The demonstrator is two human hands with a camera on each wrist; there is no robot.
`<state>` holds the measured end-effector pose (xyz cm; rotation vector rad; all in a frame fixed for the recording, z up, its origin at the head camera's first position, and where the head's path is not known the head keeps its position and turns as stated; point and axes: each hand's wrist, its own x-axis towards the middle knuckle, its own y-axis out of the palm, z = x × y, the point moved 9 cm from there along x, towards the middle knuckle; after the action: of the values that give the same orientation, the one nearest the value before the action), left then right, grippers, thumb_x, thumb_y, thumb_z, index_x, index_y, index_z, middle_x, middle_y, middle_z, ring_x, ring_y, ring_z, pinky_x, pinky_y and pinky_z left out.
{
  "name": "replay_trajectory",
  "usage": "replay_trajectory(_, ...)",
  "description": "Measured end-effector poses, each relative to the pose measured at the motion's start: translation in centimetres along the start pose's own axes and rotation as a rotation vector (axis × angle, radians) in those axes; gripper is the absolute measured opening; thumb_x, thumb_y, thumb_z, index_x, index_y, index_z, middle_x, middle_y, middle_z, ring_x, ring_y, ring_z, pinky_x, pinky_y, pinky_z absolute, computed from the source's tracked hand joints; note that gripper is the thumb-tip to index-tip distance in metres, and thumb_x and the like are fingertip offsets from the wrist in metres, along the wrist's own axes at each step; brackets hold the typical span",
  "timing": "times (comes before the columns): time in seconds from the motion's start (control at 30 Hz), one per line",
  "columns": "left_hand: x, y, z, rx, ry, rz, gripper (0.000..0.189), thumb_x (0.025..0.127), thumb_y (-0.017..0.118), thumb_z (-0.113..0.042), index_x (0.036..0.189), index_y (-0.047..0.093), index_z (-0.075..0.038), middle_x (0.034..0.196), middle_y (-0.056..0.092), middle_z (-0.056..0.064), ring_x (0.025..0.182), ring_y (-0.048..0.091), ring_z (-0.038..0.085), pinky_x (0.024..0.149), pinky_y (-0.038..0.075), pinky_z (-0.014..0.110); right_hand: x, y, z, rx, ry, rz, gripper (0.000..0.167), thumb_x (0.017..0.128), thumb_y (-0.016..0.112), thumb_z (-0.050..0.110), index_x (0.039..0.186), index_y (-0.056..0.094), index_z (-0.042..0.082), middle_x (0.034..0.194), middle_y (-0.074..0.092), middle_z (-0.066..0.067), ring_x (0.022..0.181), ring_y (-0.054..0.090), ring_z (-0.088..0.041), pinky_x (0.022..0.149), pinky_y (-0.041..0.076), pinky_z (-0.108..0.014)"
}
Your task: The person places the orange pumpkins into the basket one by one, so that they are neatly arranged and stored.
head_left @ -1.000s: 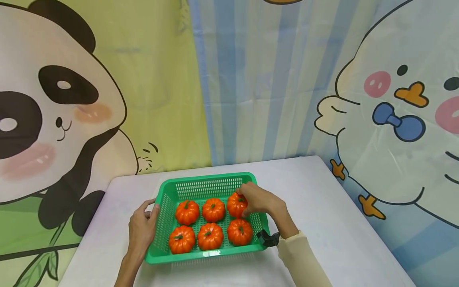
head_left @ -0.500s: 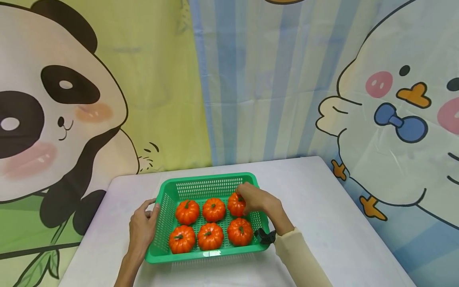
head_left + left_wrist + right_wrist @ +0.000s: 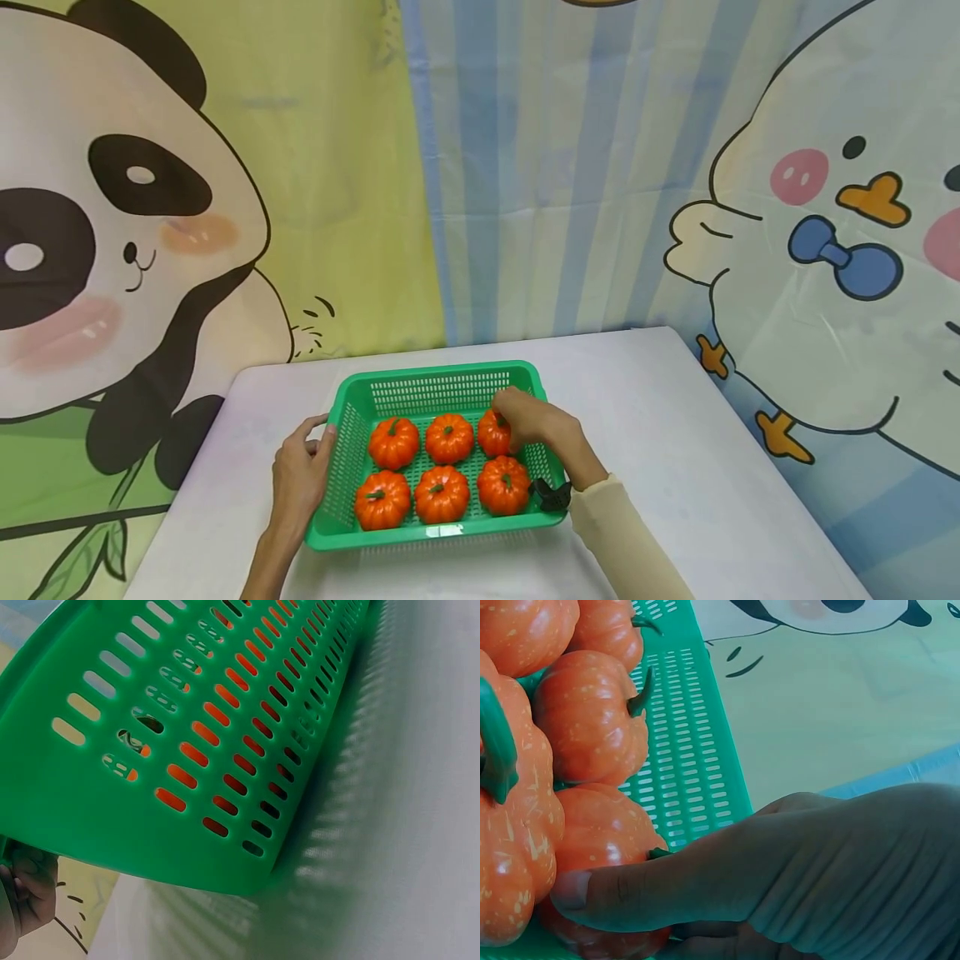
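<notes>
A green plastic basket [image 3: 405,538] with slotted walls holds several orange toy pumpkins with green stems, set in two rows. At its left end my left hand [image 3: 295,477] grips the rim, thumb on the near side; the left wrist view shows curled fingers [image 3: 34,889] at the rim's corner. Reaching in from the right, my right hand [image 3: 538,421] holds the back-right pumpkin [image 3: 492,435] and partly covers it. In the right wrist view the thumb [image 3: 630,896] lies across that pumpkin [image 3: 604,825]; the other fingers are mostly hidden.
The basket stands on a white table [image 3: 630,400]. Another pumpkin [image 3: 503,485] sits just in front of the held one, and one more [image 3: 449,439] to its left. A black wrist device [image 3: 551,495] hangs over the basket's right edge. Printed curtains [image 3: 510,183] rise behind the table.
My right hand has shifted slightly left and down, still on the back-right pumpkin, which has moved a little with it. My left hand keeps its place on the basket.
</notes>
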<state>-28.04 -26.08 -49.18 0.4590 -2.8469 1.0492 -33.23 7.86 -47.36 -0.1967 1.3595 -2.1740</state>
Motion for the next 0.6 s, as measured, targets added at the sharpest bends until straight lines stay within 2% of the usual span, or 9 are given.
replay_trajectory(0.3,-0.19,0.36,-0.05,-0.006,-0.010,0.010,0.040,0.114,0.059,-0.025,0.144,0.065,0.001,0.074,0.077,0.015,0.056,0.062,0.017,0.053,0.046,0.029,-0.55,0.14,-0.30,0.003,0.065,0.017,0.047,0.071,0.096,-0.010,0.105,0.069,0.006,0.106,0.065,-0.005,0.101,0.053,-0.019,0.098,0.054,-0.044)
replay_trajectory(0.6,-0.13,0.42,-0.32,-0.014,-0.002,0.012,0.040,0.114,0.059,-0.025,0.144,0.065,0.001,0.072,0.076,0.014,0.055,0.062,0.017,0.053,0.046,0.029,-0.75,-0.02,-0.31,0.009,0.070,0.023,0.049,0.069,0.097,-0.010,0.106,0.068,0.005,0.109,0.067,-0.009,0.100,0.053,-0.019,0.097,0.054,-0.044)
